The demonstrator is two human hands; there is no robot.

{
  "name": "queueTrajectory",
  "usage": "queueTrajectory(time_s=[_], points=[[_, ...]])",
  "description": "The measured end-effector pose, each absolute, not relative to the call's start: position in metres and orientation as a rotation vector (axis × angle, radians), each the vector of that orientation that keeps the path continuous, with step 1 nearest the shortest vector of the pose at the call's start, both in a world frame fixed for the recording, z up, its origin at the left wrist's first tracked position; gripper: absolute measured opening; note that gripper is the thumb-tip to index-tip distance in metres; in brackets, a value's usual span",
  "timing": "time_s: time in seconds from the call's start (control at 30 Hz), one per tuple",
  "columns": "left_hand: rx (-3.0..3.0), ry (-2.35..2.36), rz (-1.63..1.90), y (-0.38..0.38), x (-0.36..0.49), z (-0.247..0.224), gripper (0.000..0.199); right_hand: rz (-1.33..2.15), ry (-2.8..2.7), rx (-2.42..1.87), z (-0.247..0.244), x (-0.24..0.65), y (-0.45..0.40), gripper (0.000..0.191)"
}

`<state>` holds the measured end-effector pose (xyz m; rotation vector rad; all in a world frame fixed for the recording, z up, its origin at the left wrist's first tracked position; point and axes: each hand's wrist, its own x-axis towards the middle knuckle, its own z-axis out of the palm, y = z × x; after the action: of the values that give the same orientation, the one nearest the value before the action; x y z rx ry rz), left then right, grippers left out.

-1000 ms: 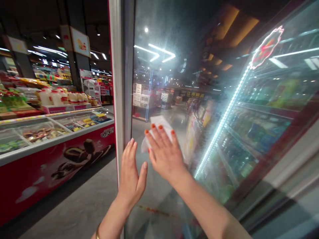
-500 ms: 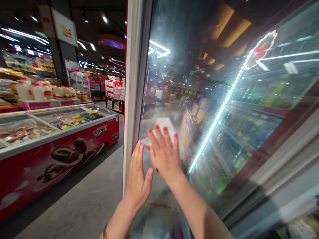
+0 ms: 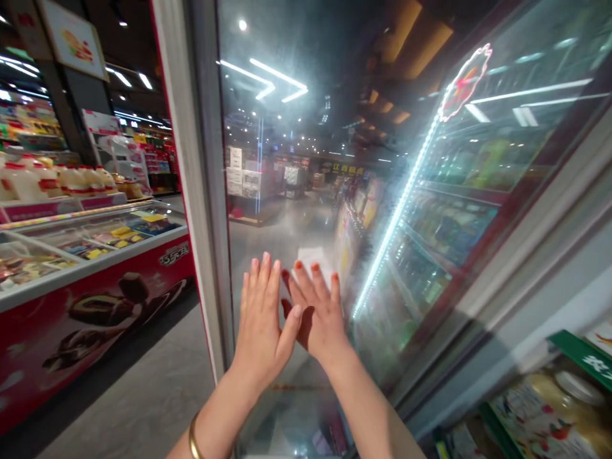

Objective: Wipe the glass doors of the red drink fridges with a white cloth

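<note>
We have the white cloth (image 3: 312, 256) under our flattened right hand (image 3: 321, 312) at the glass door (image 3: 325, 121), our left hand (image 3: 259, 319) open beside it, and haze (image 3: 306, 54) higher up suggests the wiping is only partly done.

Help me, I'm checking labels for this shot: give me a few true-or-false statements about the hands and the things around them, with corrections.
1. The right hand has orange nails. True.
2. A bracelet is on the right wrist. False: the gold bracelet is on the left wrist.
3. The white sheet shows by the right hand's fingertips. True.
4. The left hand is a fist. False: its fingers are straight.
5. The red freezer stands left of the glass. True.
</note>
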<state>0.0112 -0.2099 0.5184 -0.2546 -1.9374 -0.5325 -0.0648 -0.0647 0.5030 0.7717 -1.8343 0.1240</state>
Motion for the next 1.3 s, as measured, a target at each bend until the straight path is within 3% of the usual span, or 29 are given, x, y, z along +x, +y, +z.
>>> queueTrajectory(time_s=[0.13,0.23,0.37,0.47,0.6,0.73,0.87,1.0,1.13,1.3], points=[[-0.235,-1.951,-0.496,-0.211,0.011,0.521,0.081,0.144,-1.899,0.611,0.462,-0.072,0.004,0.082],[-0.216,-1.950,-0.524,-0.208,0.014,0.524,0.081,0.302,-1.875,0.332,0.486,-0.085,0.055,0.090],[-0.178,-1.939,-0.554,-0.187,0.012,0.529,0.085,0.345,-1.862,0.327,0.513,-0.088,0.040,0.092],[-0.243,-1.952,-0.485,-0.168,0.007,0.530,0.086,0.245,-1.876,0.522,0.471,-0.080,0.019,0.095],[-0.313,-1.971,-0.410,-0.149,0.002,0.530,0.086,0.244,-1.887,0.520,0.411,-0.079,0.053,0.098],[-0.300,-1.960,-0.423,-0.137,0.001,0.532,0.089,0.413,-1.891,0.328,0.450,-0.088,0.084,0.095],[-0.296,-1.972,-0.429,-0.130,0.002,0.535,0.090,0.480,-1.900,0.346,0.493,-0.083,0.053,0.094],[-0.284,-1.968,-0.374,-0.133,0.002,0.534,0.093,0.322,-1.907,0.536,0.450,-0.072,0.044,0.098],[-0.292,-1.966,-0.285,-0.135,0.002,0.532,0.095,0.402,-1.926,0.332,0.426,-0.072,0.082,0.098],[-0.262,-1.989,-0.293,-0.137,0.007,0.534,0.091,0.594,-1.907,0.226,0.511,-0.075,0.067,0.093]])
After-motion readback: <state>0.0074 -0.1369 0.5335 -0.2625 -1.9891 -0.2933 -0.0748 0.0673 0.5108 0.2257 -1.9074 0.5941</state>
